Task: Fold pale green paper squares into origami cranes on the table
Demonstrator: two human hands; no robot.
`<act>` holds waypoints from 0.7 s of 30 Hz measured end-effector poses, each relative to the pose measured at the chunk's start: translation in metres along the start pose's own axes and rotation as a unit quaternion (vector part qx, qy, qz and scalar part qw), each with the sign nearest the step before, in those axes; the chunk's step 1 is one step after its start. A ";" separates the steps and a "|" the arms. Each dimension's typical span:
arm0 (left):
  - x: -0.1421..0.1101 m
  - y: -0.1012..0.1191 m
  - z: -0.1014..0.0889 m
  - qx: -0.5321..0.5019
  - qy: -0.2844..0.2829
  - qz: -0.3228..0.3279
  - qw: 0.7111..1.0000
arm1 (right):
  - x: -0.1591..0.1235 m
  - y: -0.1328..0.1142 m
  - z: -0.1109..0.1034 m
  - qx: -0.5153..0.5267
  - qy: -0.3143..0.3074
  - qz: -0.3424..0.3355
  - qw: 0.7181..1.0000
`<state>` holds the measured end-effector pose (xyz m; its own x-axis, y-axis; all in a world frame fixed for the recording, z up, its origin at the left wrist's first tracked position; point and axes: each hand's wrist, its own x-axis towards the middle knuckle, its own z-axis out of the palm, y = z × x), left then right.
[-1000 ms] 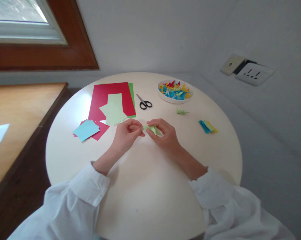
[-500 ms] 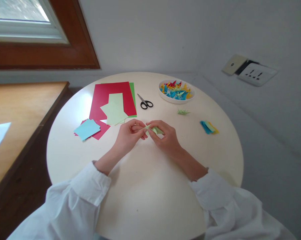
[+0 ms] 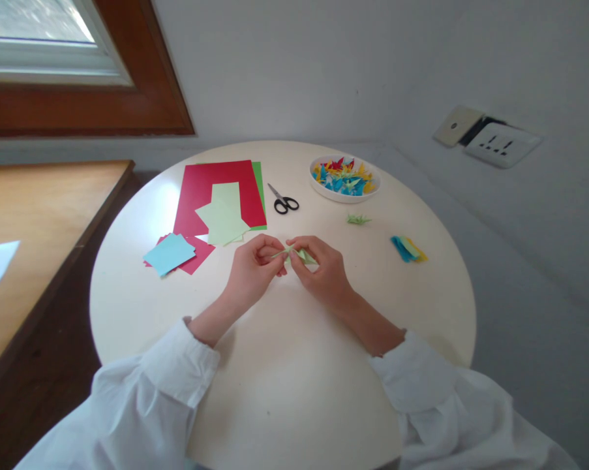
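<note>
Over the middle of the round white table (image 3: 294, 378), the left hand (image 3: 252, 266) and the right hand (image 3: 323, 264) both pinch one light-green folded paper (image 3: 308, 257), which is situated between their fingertips. Beyond the left hand, pale green sheets (image 3: 226, 212) lie partly upon a red sheet (image 3: 191, 189); to the left is a stack of light-blue squares (image 3: 171, 254). Beyond the right hand rests a small green bundle (image 3: 357, 220). Farther are black-handled scissors (image 3: 282, 198) and, to their right, a white dish (image 3: 337, 196) holding many colourful folded pieces (image 3: 350, 183).
</note>
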<state>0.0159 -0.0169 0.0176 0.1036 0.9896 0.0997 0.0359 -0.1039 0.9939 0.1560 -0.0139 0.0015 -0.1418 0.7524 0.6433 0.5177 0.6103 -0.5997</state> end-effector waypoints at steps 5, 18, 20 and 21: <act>-0.001 0.000 0.001 0.014 0.012 0.001 1.000 | 0.000 0.000 0.001 0.017 -0.003 0.021 1.000; -0.001 -0.001 -0.001 0.035 0.025 0.006 0.999 | 0.000 0.000 0.004 0.069 -0.015 0.072 0.995; 0.000 -0.001 -0.002 0.025 0.034 0.001 0.999 | -0.001 0.003 0.005 0.081 -0.015 0.063 0.995; 0.000 -0.001 -0.002 0.018 0.040 0.000 0.999 | -0.002 0.004 0.005 0.090 -0.015 0.060 0.994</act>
<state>0.0138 -0.0161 0.0163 0.0242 0.9943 0.1040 0.0712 -0.1055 0.9919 0.1541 -0.0113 -0.0048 -0.1150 0.8274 0.5498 0.3732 0.5489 -0.7479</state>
